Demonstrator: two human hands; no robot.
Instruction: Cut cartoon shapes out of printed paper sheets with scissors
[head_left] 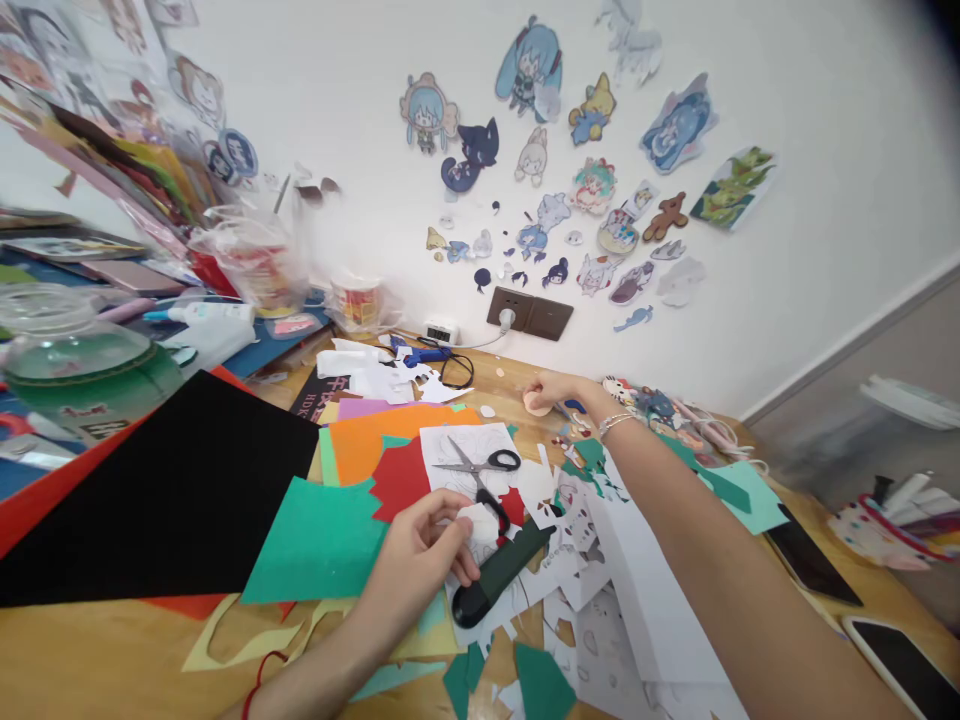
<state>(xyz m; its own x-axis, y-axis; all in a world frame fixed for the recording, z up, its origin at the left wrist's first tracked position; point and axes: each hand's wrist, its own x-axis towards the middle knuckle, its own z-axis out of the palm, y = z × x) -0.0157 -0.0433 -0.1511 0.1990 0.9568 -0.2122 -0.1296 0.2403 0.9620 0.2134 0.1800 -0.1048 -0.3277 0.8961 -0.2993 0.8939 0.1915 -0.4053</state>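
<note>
My left hand (427, 545) is over the middle of the table, its thumb and fingers pinching a small white paper cutout (481, 522). Farther off, near the wall, my right hand (556, 388) has its fingers closed on a round peach paper piece (535, 403) at the tabletop. Black-handled scissors (469, 467) lie with spread blades on a sheet of line drawings (457, 440), just beyond my left hand. Beside that hand's fingertips rests a long dark green tool (506, 572), perhaps a stapler. Red paper (401, 478) and green paper (315, 540) lie to the left.
A large black sheet (172, 500) covers the left side, near a green-banded jar (90, 365). Paper scraps (592, 600) are heaped at right of centre. Two phones (814, 555) lie at the right. A socket with a plug (529, 312) sits low on the sticker-covered wall.
</note>
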